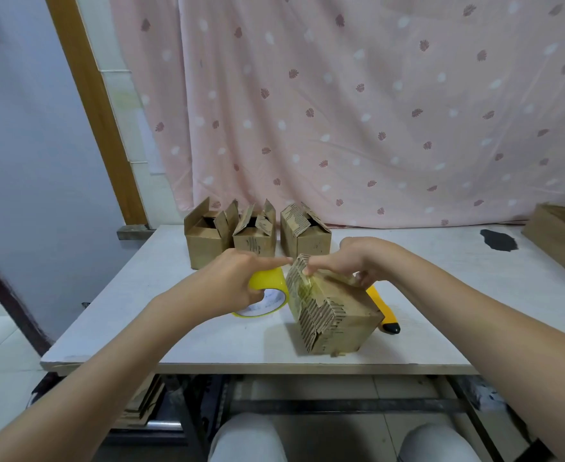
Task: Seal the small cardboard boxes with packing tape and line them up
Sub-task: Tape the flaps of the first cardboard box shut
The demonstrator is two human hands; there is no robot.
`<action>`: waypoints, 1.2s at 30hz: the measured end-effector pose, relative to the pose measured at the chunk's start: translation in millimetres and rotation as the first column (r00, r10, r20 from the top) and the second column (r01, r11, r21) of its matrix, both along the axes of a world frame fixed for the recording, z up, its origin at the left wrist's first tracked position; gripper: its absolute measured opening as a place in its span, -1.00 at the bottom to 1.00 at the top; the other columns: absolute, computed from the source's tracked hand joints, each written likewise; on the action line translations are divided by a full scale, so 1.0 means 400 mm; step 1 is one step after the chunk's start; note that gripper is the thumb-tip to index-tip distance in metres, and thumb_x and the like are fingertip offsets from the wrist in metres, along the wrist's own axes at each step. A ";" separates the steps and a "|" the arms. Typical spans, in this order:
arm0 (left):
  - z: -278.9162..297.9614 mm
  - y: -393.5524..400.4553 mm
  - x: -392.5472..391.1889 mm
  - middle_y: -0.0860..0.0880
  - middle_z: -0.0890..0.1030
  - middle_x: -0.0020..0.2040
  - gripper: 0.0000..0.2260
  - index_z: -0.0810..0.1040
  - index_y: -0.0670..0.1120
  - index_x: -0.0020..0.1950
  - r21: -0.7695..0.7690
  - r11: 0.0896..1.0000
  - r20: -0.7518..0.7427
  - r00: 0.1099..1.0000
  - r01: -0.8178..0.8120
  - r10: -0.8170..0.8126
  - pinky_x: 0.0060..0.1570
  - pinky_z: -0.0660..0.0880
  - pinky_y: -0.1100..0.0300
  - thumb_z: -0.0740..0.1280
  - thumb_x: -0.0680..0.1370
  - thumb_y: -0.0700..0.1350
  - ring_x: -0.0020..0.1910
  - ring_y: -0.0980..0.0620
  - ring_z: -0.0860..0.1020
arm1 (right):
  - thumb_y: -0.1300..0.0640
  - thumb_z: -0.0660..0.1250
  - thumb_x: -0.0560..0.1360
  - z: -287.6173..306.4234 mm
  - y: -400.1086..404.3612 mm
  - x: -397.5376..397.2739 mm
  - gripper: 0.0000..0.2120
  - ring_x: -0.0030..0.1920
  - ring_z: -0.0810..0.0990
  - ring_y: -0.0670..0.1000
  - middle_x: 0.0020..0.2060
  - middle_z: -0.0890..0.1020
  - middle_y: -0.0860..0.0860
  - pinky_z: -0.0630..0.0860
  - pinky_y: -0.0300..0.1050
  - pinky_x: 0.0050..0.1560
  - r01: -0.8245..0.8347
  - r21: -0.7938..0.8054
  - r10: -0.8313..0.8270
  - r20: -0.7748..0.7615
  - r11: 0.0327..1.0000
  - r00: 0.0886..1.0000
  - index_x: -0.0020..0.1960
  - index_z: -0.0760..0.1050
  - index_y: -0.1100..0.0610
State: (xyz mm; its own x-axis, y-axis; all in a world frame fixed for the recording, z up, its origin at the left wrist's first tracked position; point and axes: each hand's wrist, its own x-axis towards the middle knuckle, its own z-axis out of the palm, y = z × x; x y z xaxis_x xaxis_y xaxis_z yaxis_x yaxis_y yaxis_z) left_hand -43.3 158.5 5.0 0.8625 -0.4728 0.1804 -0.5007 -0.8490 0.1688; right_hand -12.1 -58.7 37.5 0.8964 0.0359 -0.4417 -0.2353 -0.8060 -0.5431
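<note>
On the white bench (147, 335), a worn small brown cardboard box (334, 315) is lying tilted. The left hand (231, 281) is gripping a yellow packing tape roll (267, 295); the right hand (348, 261) is pinching the box's flap. Behind, three open cardboard boxes (254, 235) are standing in a row.

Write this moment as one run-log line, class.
step: taping box | left hand: holds tape roll | right hand: presses tape onto box | waiting: three open boxes behind

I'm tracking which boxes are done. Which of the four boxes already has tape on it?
The near box under both hands, its flaps closed with tape; the three back boxes stand open.
</note>
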 end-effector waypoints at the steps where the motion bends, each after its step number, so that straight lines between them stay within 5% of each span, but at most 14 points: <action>1: 0.000 0.005 -0.003 0.05 0.50 -0.21 -0.39 0.37 0.33 0.44 -0.035 0.999 -0.006 1.000 0.014 -0.015 -0.25 0.31 0.36 0.33 0.51 -0.21 -0.21 0.09 0.43 | -0.23 0.46 0.37 -0.002 -0.002 0.000 -0.13 0.04 0.49 0.21 0.20 0.33 0.15 0.56 0.01 0.10 0.003 0.010 -0.003 0.000 1.000 1.000 0.47 0.21 0.20; 5: 0.003 0.019 -0.014 0.10 0.48 -0.16 -0.48 0.50 0.36 0.31 -0.038 0.999 -0.048 0.999 -0.012 0.010 -0.26 0.36 0.36 0.32 0.51 -0.20 -0.21 0.10 0.44 | -0.20 0.49 0.37 -0.008 0.001 -0.002 -0.14 0.01 0.43 0.19 0.16 0.30 0.12 0.52 -0.01 0.00 0.012 0.023 -0.013 0.029 1.000 0.999 0.46 0.22 0.21; 9: 0.003 0.028 -0.008 -0.07 0.63 -0.14 -0.46 0.51 0.42 0.27 -0.048 0.998 -0.068 0.997 -0.034 0.031 -0.15 0.54 0.03 0.31 0.48 -0.19 -0.20 -0.06 0.54 | -0.24 0.49 0.35 -0.004 0.002 0.001 -0.17 -0.11 0.43 0.17 0.08 0.35 0.12 0.47 -0.07 -0.16 0.002 0.000 -0.002 0.041 1.000 0.999 0.39 0.29 0.23; 14: 0.010 0.024 -0.018 -0.03 0.47 -0.43 -0.45 0.56 0.41 0.20 -0.108 0.990 -0.137 0.987 -0.094 0.079 -0.49 0.28 0.27 0.30 0.44 -0.22 -0.48 0.04 0.30 | -0.21 0.50 0.34 -0.013 -0.001 -0.003 -0.22 -0.05 0.43 0.18 0.03 0.37 0.11 0.48 -0.04 -0.09 0.012 0.009 -0.012 0.078 1.000 0.997 0.35 0.33 0.22; 19: 0.012 0.019 -0.022 -0.19 0.59 -0.27 -0.49 0.56 0.41 0.20 -0.095 0.993 -0.126 0.990 -0.072 0.060 -0.46 0.28 0.29 0.33 0.45 -0.19 -0.44 0.04 0.30 | -0.23 0.50 0.33 -0.016 -0.007 -0.007 -0.20 -0.01 0.47 0.20 0.09 0.37 0.13 0.54 -0.02 -0.01 0.012 0.005 -0.012 0.054 1.000 0.998 0.36 0.31 0.20; 27: 0.015 0.023 -0.019 -0.19 0.50 -0.36 -0.41 0.56 0.46 0.15 -0.233 0.970 -0.112 0.993 -0.066 0.040 -0.47 0.25 0.24 0.33 0.40 -0.24 -0.47 0.06 0.26 | -0.21 0.46 0.39 0.011 -0.015 -0.019 -0.39 -0.27 0.40 0.06 -0.24 0.32 0.03 0.39 -0.14 -0.32 0.036 0.021 -0.038 0.089 0.999 0.995 0.16 0.32 0.20; 31: 0.008 0.019 -0.025 0.02 0.35 -0.49 -0.44 0.60 0.44 0.11 -0.313 0.946 -0.115 0.992 -0.089 0.056 -0.47 0.21 0.25 0.36 0.40 -0.25 -0.48 0.07 0.23 | -0.23 0.45 0.38 0.016 -0.024 -0.021 -0.35 -0.14 0.46 0.14 -0.18 0.35 0.07 0.45 -0.12 -0.25 0.049 0.025 -0.051 0.085 0.999 0.995 0.19 0.30 0.20; 36: 0.018 0.013 -0.018 0.07 0.41 -0.52 -0.57 0.63 0.39 0.07 -0.221 0.973 -0.119 0.992 -0.063 0.037 -0.46 0.25 0.28 0.37 0.41 -0.15 -0.48 0.05 0.25 | -0.22 0.47 0.38 -0.004 -0.031 -0.024 -0.35 -0.32 0.39 0.05 -0.25 0.33 0.05 0.38 -0.15 -0.37 0.046 0.031 -0.048 0.083 0.998 0.995 0.15 0.30 0.22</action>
State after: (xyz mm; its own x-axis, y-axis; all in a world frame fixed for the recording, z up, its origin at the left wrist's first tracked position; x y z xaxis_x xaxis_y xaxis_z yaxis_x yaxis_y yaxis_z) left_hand -50.3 163.9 12.1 0.9049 -0.3872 0.1767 -0.4253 -0.8068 0.4100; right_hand -21.6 -71.0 35.9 0.9312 0.0048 -0.3644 -0.2252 -0.7785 -0.5858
